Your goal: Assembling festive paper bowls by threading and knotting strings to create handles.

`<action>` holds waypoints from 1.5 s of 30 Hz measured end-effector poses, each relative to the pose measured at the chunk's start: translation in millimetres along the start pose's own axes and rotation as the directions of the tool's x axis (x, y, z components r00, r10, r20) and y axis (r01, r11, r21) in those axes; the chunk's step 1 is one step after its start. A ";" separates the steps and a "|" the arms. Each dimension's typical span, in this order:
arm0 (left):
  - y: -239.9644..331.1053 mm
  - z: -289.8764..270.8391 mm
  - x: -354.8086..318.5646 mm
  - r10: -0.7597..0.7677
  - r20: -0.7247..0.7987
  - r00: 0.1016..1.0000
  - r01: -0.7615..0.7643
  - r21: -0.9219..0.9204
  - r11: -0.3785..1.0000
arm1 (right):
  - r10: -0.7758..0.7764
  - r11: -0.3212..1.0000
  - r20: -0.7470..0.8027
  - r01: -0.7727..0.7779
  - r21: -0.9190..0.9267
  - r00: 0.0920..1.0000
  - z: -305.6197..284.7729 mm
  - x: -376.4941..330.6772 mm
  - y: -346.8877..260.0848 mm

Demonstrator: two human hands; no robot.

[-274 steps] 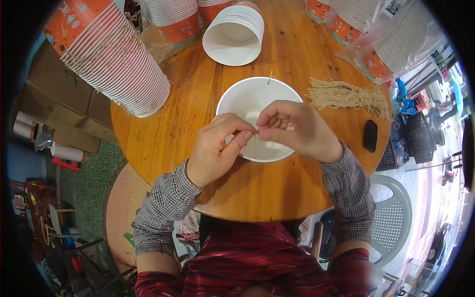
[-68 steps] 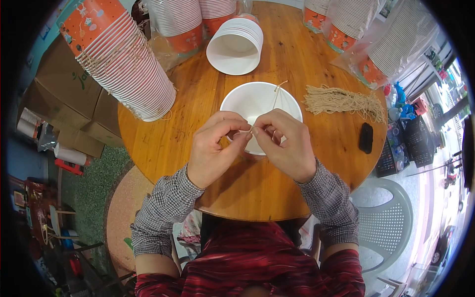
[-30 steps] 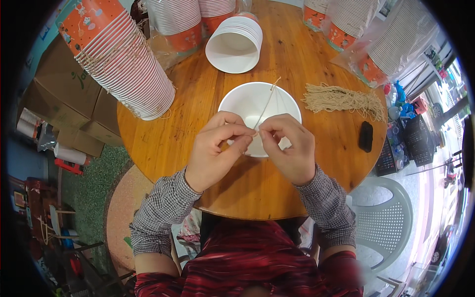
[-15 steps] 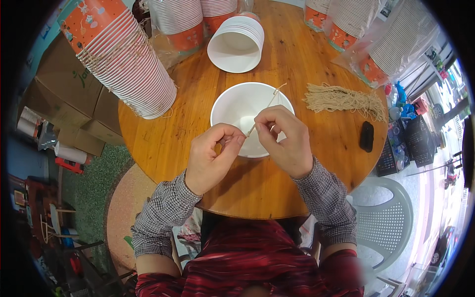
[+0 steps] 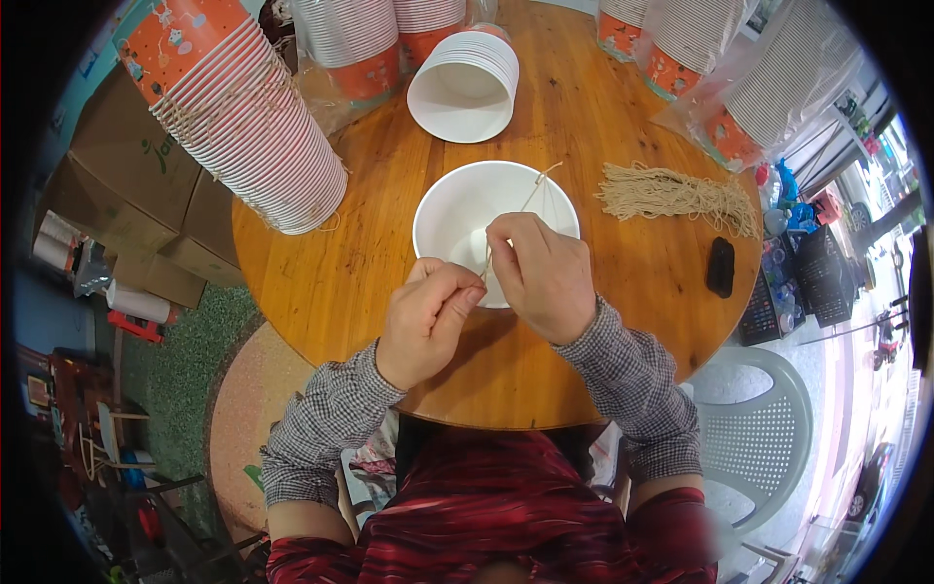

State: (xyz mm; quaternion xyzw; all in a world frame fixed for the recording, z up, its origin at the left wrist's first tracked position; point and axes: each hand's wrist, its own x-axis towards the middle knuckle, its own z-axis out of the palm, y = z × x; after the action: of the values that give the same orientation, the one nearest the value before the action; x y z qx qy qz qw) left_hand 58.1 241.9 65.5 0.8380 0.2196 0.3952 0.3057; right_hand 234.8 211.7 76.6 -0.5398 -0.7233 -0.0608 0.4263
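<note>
The round table (image 5: 321, 282) carried one white bowl (image 5: 457, 219) at its middle. Over the bowl, the left hand (image 5: 423, 321) and right hand (image 5: 540, 273) each pinched one thin string (image 5: 530, 200), fingers closed on it; the step looked like threading or knotting, next needing a steady pull. Right of the bowl lay one string bundle (image 5: 676, 195) and one black object (image 5: 720, 266); behind it, six cup stacks.

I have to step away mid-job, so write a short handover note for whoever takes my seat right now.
Left hand: pinching the near end of a thin string at the bowl's near rim.
Right hand: gripping the same string over the white bowl.
The string runs up across the far rim.
Bundle of cut strings lies right of the bowl.
Done: string on the bowl.
Left: whether it is fastened cannot be seen.
</note>
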 end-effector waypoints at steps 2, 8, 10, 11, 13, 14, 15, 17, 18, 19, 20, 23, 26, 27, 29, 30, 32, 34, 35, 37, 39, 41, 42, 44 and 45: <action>0.8 -3.7 0.7 -0.271 0.003 0.963 0.263 -0.249 0.932 | 0.027 0.998 -0.003 -0.027 0.052 1.000 -4.0 2.2 4.7; -1.7 -14.3 29.1 -0.254 -0.036 0.967 0.229 -0.325 0.918 | 0.002 0.992 0.018 -0.004 0.128 1.000 -10.2 5.6 7.5; 0.7 -9.2 37.2 -0.287 0.047 0.957 0.290 -0.237 0.927 | -0.051 0.995 0.026 0.048 0.089 0.998 -13.4 7.2 6.5; 3.9 -8.7 39.3 -0.285 0.045 0.958 0.287 -0.237 0.928 | -0.053 0.995 0.025 0.051 0.087 0.998 -15.1 8.1 5.8; 9.5 -9.6 42.8 -0.423 0.174 0.889 0.456 -0.257 0.852 | -0.086 0.991 0.065 0.078 0.110 0.994 -17.2 9.4 4.9; 9.6 -10.3 43.2 -0.424 0.173 0.889 0.456 -0.255 0.853 | -0.087 0.991 0.064 0.079 0.112 0.994 -19.6 11.1 3.2; 8.8 -9.9 43.9 -0.371 0.151 0.916 0.399 -0.252 0.882 | 0.049 0.945 0.156 -0.096 0.313 0.987 -23.7 12.8 1.5; 6.0 -11.3 46.2 -0.317 0.131 0.939 0.341 -0.249 0.907 | 0.162 0.832 0.269 -0.278 0.479 0.949 -27.3 13.6 5.3; 4.2 -15.2 48.1 -0.324 0.190 0.927 0.368 -0.283 0.886 | 0.076 0.841 0.271 -0.208 0.500 0.959 -29.5 15.8 12.0; 2.9 -18.2 48.7 -0.328 0.250 0.911 0.396 -0.314 0.863 | -0.010 0.842 0.271 -0.138 0.521 0.963 -32.1 17.6 15.2; 1.5 -19.3 47.9 -0.331 0.249 0.910 0.398 -0.312 0.862 | -0.047 0.872 0.303 -0.109 0.477 0.952 -37.5 18.2 15.4; -3.8 -20.2 46.5 -0.321 0.287 0.903 0.401 -0.291 0.868 | -0.231 0.966 0.251 0.191 0.177 0.940 -30.8 12.4 19.2; -10.5 -26.6 38.5 -0.361 0.319 0.876 0.459 -0.327 0.826 | -0.271 0.962 0.121 0.274 -0.003 0.955 -32.2 10.5 35.8; -7.5 -29.9 35.5 -0.321 0.289 0.902 0.390 -0.229 0.892 | -0.188 0.981 0.119 0.193 -0.035 0.975 -41.9 12.8 40.9; -10.8 -34.4 27.8 -0.288 0.260 0.922 0.327 -0.120 0.937 | -0.174 0.963 0.071 0.185 -0.198 0.982 -52.4 15.0 52.0; -9.8 -35.6 26.0 -0.195 0.252 0.948 0.212 -0.039 0.977 | -0.105 0.957 -0.024 0.095 -0.275 0.994 -56.7 9.5 63.5; -12.1 -34.8 23.0 -0.105 0.252 0.962 0.097 0.043 0.994 | -0.050 0.973 -0.034 0.041 -0.225 0.998 -55.4 -2.8 78.8; -13.4 -34.0 22.5 -0.129 0.251 0.959 0.130 0.010 0.991 | -0.001 0.985 -0.046 -0.007 -0.172 0.999 -50.3 -7.1 84.9; -11.7 -32.9 22.7 -0.128 0.250 0.960 0.130 0.011 0.992 | 0.022 0.995 -0.070 -0.029 -0.099 0.997 -47.9 -8.0 86.0; -8.1 -26.9 25.0 -0.021 0.229 0.973 0.000 0.090 0.996 | 0.046 0.998 -0.097 -0.049 -0.034 0.994 -49.8 -8.0 87.0; -8.6 -20.4 21.8 0.008 0.224 0.974 -0.033 0.107 0.994 | 0.299 0.884 0.044 -0.294 0.365 0.953 -54.1 -10.1 84.1; -8.4 -18.3 20.3 0.033 0.222 0.975 -0.061 0.124 0.990 | 0.316 0.795 0.222 -0.385 0.470 0.923 -68.0 -7.7 78.0; -7.1 -17.8 20.7 0.053 0.243 0.969 -0.087 0.132 0.987 | 0.301 0.686 0.393 -0.483 0.544 0.869 -77.9 -5.7 72.9; -5.9 -19.5 19.1 0.066 0.261 0.963 -0.108 0.149 0.983 | 0.343 0.642 0.487 -0.579 0.503 0.803 -90.4 -0.4 65.0; -5.6 -19.4 18.9 0.093 0.266 0.959 -0.134 0.141 0.981 | 0.383 0.597 0.571 -0.666 0.447 0.726 -96.0 0.9 62.1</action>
State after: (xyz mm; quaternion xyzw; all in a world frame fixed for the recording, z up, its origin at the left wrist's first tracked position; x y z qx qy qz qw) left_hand 53.1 264.0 81.3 0.9151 0.1598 0.2811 0.2410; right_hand 339.4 185.2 114.6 -0.5585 -0.5755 0.4313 0.4133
